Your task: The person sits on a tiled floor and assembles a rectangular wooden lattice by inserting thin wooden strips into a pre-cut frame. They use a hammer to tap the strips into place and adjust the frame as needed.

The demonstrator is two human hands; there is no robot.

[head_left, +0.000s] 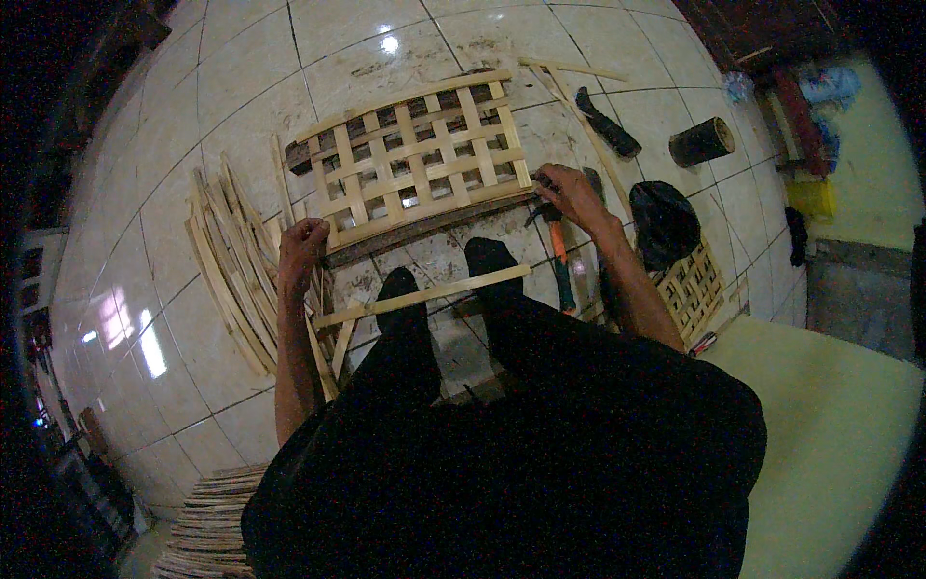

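A woven bamboo panel (415, 159) of pale strips lies over dark wooden pieces on the floor in front of me. My left hand (305, 246) is closed, its fingertips pinched at the panel's near left corner. At the near right corner, my right hand (576, 201) has its fingers bent in and pressed against the panel's end. Just below the right hand lies a hammer (559, 253) with an orange and dark handle. One loose bamboo strip (453, 288) rests across my feet.
Long bamboo strips (231, 261) lie at the left, with a bundle (212, 521) at lower left. On the right are a dark curved object (608, 125), a dark cylinder (701, 143), a black bag (666, 227) and another woven panel (693, 294). A pale surface (830, 415) borders my right side.
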